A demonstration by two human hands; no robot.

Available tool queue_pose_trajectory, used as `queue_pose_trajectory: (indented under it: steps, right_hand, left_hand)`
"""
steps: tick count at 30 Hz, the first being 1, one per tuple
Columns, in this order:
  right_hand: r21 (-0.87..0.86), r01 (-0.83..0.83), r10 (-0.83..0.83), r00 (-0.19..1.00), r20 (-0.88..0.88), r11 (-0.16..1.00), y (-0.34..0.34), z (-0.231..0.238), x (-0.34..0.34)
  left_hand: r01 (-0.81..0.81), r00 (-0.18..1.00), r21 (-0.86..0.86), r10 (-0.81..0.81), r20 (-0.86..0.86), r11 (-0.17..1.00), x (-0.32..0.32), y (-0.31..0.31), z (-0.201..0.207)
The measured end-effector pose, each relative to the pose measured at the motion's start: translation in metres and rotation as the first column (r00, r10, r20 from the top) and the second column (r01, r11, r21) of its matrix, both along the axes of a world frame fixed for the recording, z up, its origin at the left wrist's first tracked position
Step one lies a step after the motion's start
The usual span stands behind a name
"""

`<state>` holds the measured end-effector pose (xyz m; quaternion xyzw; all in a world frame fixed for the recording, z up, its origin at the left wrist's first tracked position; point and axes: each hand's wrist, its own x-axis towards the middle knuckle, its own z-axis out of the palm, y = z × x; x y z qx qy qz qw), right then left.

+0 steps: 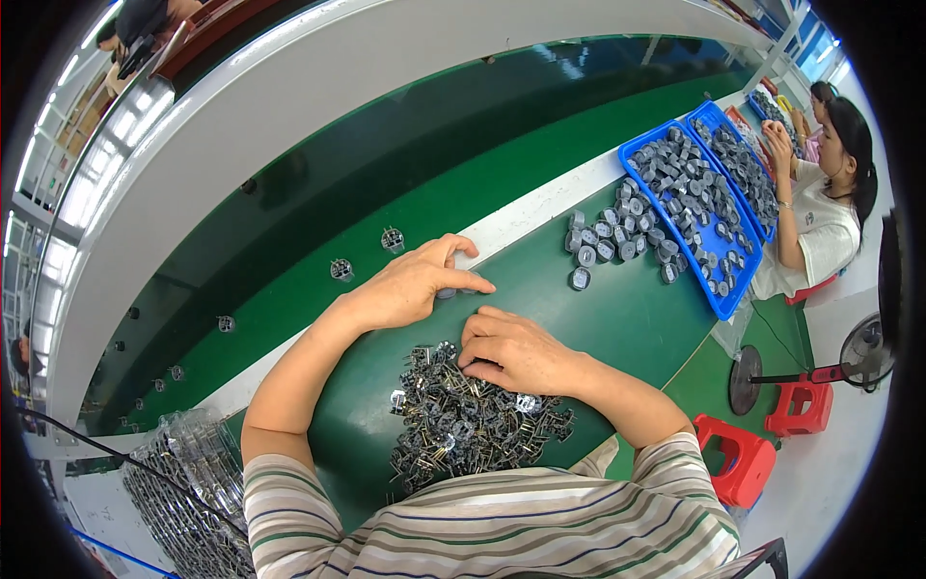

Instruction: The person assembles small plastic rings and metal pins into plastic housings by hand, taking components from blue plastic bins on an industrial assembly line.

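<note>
A green surface [627, 318] with a white strip along its far edge is seen. A heap of small dark metal parts [463, 415] is spread on its near part. A cluster of grey round caps [600, 241] is laid farther right, just beside two blue trays [719, 299] filled with similar caps.

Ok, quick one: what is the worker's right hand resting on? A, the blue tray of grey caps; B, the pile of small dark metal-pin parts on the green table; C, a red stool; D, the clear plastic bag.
B: the right hand lies at the top edge of the pile of dark pin parts on the green table, well short of the blue tray.
</note>
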<state>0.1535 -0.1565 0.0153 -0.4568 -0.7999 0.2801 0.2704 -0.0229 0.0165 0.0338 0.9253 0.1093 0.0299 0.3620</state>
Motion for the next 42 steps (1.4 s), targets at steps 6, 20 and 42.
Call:
queue_pose_trajectory:
  steps: [6, 20, 42]
  right_hand:
    - [-0.011, 0.024, -0.025, 0.995, -0.093, 1.0, 0.004, 0.001, 0.001]
    - [-0.033, 0.011, -0.013, 0.998, -0.061, 0.999, 0.004, 0.014, 0.021]
    - [-0.023, 0.338, -0.339, 0.94, -0.032, 0.941, 0.01, 0.017, 0.068]
  left_hand:
    - [-0.086, 0.996, -0.063, 0.087, 0.005, 0.994, 0.003, -0.007, 0.001]
    - [-0.139, 0.984, -0.122, 0.151, 0.099, 0.983, 0.004, -0.005, -0.002]
    - [-0.232, 0.925, 0.154, 0.168, 0.342, 0.96, 0.019, -0.024, -0.034]
